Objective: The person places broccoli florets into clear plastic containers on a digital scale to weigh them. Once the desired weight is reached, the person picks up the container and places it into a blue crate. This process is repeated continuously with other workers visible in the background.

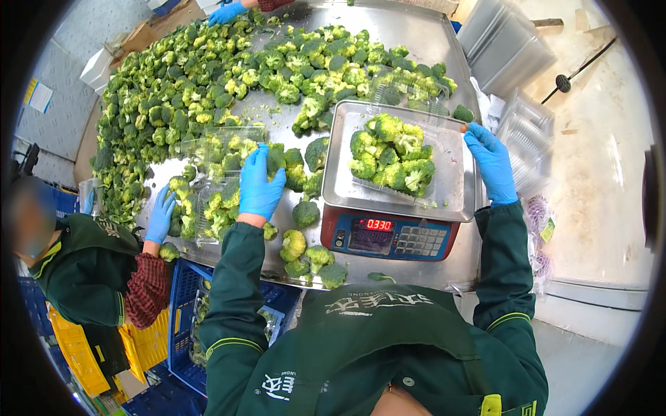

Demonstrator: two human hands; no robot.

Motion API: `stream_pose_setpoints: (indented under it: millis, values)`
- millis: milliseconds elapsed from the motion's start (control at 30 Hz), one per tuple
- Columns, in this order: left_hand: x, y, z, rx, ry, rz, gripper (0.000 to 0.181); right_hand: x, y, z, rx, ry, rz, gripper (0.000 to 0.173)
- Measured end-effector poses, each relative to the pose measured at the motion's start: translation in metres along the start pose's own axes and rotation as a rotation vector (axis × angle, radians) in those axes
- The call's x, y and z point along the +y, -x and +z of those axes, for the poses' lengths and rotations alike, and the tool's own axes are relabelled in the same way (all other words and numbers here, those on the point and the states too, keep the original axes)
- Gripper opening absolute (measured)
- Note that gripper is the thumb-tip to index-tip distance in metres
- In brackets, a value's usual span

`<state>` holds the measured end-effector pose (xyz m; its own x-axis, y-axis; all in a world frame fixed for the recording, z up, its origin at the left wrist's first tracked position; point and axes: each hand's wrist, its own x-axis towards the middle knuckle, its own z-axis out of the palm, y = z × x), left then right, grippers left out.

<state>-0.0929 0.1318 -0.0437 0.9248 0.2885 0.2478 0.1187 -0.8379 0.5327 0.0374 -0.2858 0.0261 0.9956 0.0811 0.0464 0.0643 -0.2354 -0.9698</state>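
Observation:
My left hand (261,184), in a blue glove, hovers over broccoli florets with its thumb spread and nothing visible in it. Just left of it, clear plastic clamshells (223,136) hold florets. My right hand (490,165), also gloved, is at the right rim of the steel scale tray (341,182). A small orange-brown spot shows at its fingertips; whether it is a bare fingertip or an object is unclear. On the tray sits an open clear clamshell (359,183) with a pile of broccoli florets (395,151). The digital scale (385,234) beneath shows lit red digits.
A large heap of broccoli (171,104) covers the steel table (406,21). Loose florets (312,260) lie left of the scale. Stacked clear containers (504,47) stand at the right. A co-worker's gloved hand (160,214) is at the left, another person's (227,13) at the far edge. Blue crates (182,312) stand below.

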Motion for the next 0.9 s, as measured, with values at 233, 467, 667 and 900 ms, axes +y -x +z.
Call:
stream_pose_setpoints:
  millis: [233, 467, 667, 900]
  values:
    - [0.085, -0.026, 0.011, 0.068, 0.444, 0.133, 0.05, -0.061, -0.004, 0.093, -0.28, 0.586, -0.604, 0.05]
    - [0.123, -0.039, 0.031, -0.008, 0.702, 0.188, 0.054, -0.065, -0.008, 0.106, -0.236, 0.506, -0.602, 0.049]
    - [0.146, -0.038, 0.052, -0.139, 0.823, 0.133, 0.058, -0.001, 0.015, 0.094, -0.237, 0.893, -0.829, 0.034]
    - [0.149, -0.02, 0.059, -0.131, 0.068, 0.479, 0.056, -0.016, 0.01, 0.085, -0.45, 0.403, -0.537, 0.037]
